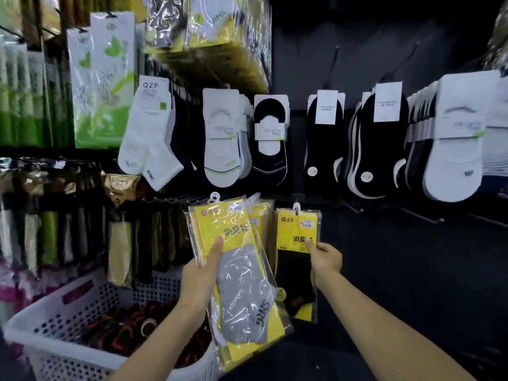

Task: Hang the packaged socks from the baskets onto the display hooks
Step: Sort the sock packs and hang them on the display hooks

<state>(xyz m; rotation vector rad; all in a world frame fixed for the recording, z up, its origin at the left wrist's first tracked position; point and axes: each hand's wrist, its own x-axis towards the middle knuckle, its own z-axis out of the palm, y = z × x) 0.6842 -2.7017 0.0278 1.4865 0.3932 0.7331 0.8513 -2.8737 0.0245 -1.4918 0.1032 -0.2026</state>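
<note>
The left hand (199, 279) grips a stack of sock packs (242, 287) near the middle of the scene. Its thumb is pressed on the front and its fingers are hidden behind the stack, whose lower end covers the basket's right corner. Just to the right, the right hand (327, 259) pinches a single pack (295, 237), thumb on the front and curled fingers (330, 250) at its edge. A white hanger tab (296, 208) tops that pack, but any hook under it is lost against the dark wall, so I cannot tell whether it hangs.

The packs are glossy, crinkled clear film over yellow card, with a grey sock in the stack's front pack and a black one in the single pack. The white plastic basket (55, 325), near left, has perforated walls and is cut off at the bottom edge; its dark contents are blurred. Thin dark hooks (437, 220) barely show at far right. Above hang rows of flat white and black carded socks (220, 141).
</note>
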